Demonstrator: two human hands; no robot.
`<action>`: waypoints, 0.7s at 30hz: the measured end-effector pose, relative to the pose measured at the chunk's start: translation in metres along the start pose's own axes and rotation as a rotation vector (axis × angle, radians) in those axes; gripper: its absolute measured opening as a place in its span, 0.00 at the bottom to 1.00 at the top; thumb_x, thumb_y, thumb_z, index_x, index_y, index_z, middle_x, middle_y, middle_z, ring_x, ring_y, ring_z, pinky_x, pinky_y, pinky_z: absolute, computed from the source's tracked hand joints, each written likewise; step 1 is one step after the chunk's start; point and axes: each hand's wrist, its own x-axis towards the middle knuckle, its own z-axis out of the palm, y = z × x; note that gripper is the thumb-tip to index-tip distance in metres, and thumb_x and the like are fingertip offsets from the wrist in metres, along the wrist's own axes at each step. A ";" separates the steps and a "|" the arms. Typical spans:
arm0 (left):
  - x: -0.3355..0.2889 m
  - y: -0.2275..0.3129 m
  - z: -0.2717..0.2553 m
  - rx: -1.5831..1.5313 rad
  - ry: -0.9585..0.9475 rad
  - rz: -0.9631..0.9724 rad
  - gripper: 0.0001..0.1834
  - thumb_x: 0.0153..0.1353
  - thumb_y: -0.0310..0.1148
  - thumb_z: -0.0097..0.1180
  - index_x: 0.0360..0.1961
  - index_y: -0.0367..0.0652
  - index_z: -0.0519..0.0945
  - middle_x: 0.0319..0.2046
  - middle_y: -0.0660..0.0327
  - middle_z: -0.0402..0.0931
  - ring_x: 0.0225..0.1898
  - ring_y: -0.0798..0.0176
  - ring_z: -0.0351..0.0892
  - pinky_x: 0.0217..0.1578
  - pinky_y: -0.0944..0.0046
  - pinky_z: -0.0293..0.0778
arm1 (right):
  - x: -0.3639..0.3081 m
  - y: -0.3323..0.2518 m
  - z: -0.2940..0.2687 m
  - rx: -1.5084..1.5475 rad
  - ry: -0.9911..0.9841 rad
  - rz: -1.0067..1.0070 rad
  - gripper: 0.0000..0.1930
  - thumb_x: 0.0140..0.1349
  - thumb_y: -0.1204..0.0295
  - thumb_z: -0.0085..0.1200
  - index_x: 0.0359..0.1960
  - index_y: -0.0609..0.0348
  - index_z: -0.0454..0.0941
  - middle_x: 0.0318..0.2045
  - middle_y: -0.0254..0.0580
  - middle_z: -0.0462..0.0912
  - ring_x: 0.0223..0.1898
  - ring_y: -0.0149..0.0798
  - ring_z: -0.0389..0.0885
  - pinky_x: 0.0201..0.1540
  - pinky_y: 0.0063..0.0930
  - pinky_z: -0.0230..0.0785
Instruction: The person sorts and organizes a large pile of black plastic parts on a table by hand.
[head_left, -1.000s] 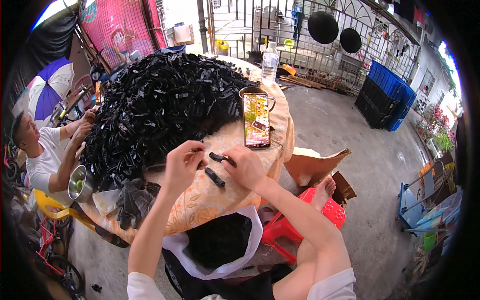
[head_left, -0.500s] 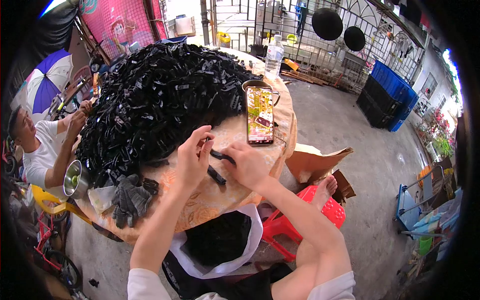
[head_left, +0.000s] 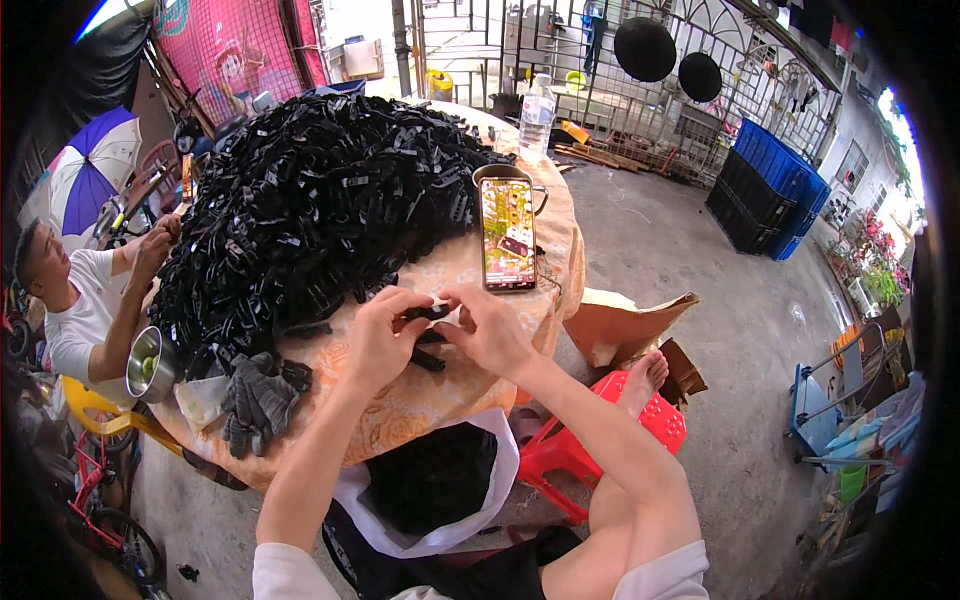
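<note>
Left hand (head_left: 382,338) and right hand (head_left: 492,335) have come together at frame centre, pinching one slim black plastic piece (head_left: 427,313) — apparently two-handed work now — with another dark oblong piece (head_left: 428,361) just below, a heaped black plastic pile (head_left: 320,200) upper left.

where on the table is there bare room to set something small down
Bare cloth shows between the pile and the phone, with another patch between the loose part and the cloth's near edge. It is crowded where the pile spreads, at the gloves, and where the left hand and right hand meet.
</note>
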 end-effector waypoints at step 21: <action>-0.001 -0.010 -0.010 -0.054 -0.101 -0.092 0.08 0.50 0.09 0.63 0.28 0.31 0.80 0.34 0.59 0.82 0.36 0.70 0.80 0.37 0.68 0.80 | 0.002 0.012 0.003 -0.177 0.012 -0.542 0.07 0.50 0.79 0.63 0.32 0.60 0.79 0.35 0.39 0.81 0.40 0.47 0.79 0.43 0.37 0.74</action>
